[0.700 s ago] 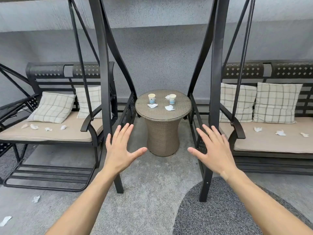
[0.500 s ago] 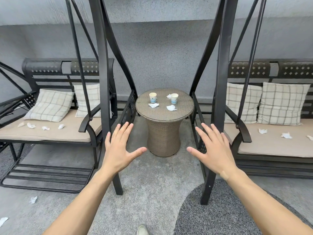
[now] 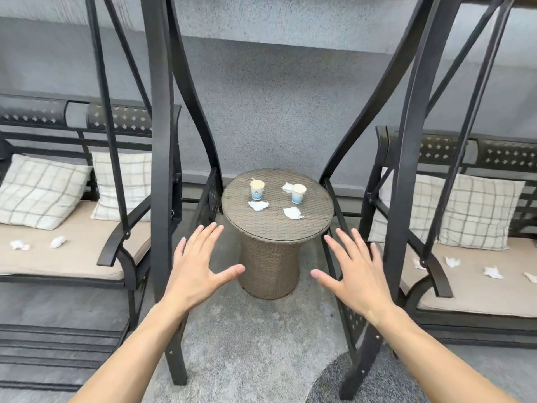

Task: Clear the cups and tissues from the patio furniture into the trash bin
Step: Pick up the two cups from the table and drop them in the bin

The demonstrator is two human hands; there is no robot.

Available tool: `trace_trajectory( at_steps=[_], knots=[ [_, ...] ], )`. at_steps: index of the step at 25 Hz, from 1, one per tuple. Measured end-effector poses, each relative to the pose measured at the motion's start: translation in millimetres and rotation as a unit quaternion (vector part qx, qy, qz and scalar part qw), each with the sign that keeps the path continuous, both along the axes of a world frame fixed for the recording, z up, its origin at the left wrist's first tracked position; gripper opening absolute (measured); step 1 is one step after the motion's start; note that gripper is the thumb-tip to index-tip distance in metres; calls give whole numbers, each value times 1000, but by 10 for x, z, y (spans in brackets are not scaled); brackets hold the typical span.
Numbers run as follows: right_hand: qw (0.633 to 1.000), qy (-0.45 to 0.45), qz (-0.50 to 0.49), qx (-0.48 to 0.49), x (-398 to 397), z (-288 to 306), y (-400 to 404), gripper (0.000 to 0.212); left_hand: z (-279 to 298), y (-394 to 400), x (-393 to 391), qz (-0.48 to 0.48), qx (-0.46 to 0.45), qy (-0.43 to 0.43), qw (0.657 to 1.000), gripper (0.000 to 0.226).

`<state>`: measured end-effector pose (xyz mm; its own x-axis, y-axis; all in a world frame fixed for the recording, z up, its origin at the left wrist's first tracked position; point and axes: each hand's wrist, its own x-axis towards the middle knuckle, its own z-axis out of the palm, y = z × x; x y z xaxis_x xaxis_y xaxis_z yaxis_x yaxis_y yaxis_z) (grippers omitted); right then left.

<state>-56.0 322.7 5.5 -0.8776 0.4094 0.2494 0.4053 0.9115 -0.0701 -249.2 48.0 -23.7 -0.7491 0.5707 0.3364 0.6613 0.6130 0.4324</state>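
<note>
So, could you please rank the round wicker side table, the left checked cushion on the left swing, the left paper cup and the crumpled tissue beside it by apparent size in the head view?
1. Round wicker side table
2. Left checked cushion
3. Left paper cup
4. Crumpled white tissue: close to the cup, unsure.

A grey speckled wall (image 3: 276,112) fills the upper frame. Black metal swing benches (image 3: 72,257) with beige cushions and plaid pillows (image 3: 40,191) stand left and right. Grey concrete floor (image 3: 247,344) below, dark rug (image 3: 363,382) lower right.
</note>
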Motion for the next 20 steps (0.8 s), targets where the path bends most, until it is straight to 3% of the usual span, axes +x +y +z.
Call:
trace_trajectory(
  at_steps=[10,20],
  knots=[
    [999,-25,-31,-33,-1139,-356,568,87,-263,696,-1106,-14,-40,-45,998,101],
    [996,-6,-18,-83,-2306,-608,2080,85,-399,2209,-2216,2,-81,-56,995,96]
  ],
)
